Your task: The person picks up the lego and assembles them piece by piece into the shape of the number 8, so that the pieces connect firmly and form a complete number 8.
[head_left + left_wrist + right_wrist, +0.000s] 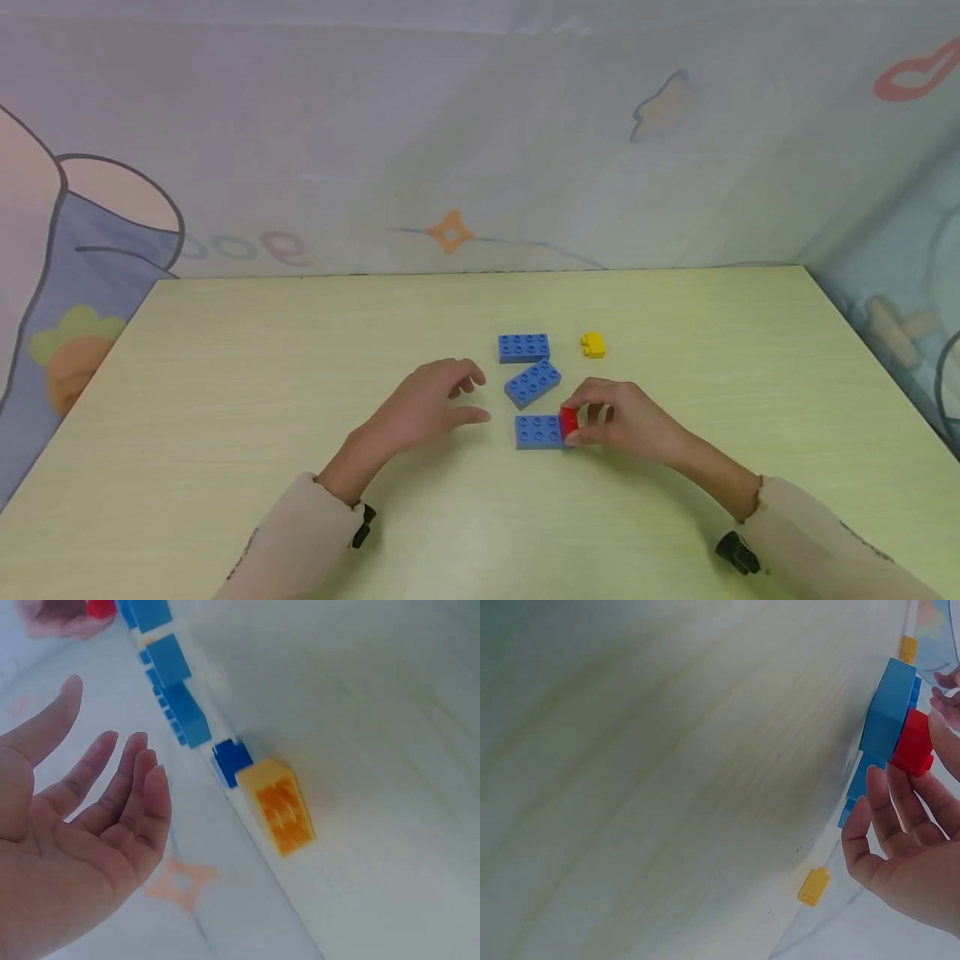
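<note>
My right hand (633, 421) pinches a small red brick (569, 421) between thumb and fingers. The red brick sits at the right end of a blue eight-stud-style brick (537, 431), touching its top; whether it is pressed fully down I cannot tell. In the right wrist view, the red brick (913, 742) meets the studded side of the blue brick (889, 709). To the left, my left hand (423, 406) hovers with fingers parted and holds nothing. The left wrist view shows its bare palm (82, 840).
Behind lie a tilted blue brick (532, 383), another blue brick (523, 347) and a small yellow brick (593, 345). An orange-yellow brick (277, 806) and a dark blue brick (232, 761) appear in the left wrist view. A printed cloth (480, 150) hangs behind the table (300, 333).
</note>
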A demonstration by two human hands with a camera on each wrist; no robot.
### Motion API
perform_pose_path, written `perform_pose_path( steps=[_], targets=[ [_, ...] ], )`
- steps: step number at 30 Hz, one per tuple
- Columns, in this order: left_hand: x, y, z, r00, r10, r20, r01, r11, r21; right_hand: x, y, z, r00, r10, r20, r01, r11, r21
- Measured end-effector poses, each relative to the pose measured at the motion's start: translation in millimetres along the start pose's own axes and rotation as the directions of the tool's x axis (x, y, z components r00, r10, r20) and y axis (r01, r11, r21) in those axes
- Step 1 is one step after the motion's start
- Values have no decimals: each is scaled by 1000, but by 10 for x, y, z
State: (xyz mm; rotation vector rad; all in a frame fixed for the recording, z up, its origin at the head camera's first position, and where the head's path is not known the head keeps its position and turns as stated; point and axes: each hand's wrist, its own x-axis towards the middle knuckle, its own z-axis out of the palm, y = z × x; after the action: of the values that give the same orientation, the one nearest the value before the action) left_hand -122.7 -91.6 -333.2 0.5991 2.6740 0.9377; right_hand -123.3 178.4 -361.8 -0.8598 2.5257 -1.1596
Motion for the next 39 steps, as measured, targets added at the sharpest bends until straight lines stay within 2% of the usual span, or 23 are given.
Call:
perform_pose_path(
  steps=[7,12,21,29,39],
  targets=[
    [-95,-227,-135,992,-64,-107,62,998,-18,13,33,13,1000,15,2,-15,1000,-5],
    [-163,-379,-168,983,-126,-135,121,992,-44,12,33,9,1000,14,1,-14,1000,-7],
    [-173,-531,-206,976,-199,-82,196,980,-45,11,24,12,1000,10,1,-10,1000,-1],
    [-139,-598,-192,984,-173,-45,172,985,-30,7,27,14,1000,9,1,-9,1000,1],
    [-106,-555,-158,982,-187,-12,188,982,18,10,26,18,1000,9,1,-9,1000,0]
  ],
)
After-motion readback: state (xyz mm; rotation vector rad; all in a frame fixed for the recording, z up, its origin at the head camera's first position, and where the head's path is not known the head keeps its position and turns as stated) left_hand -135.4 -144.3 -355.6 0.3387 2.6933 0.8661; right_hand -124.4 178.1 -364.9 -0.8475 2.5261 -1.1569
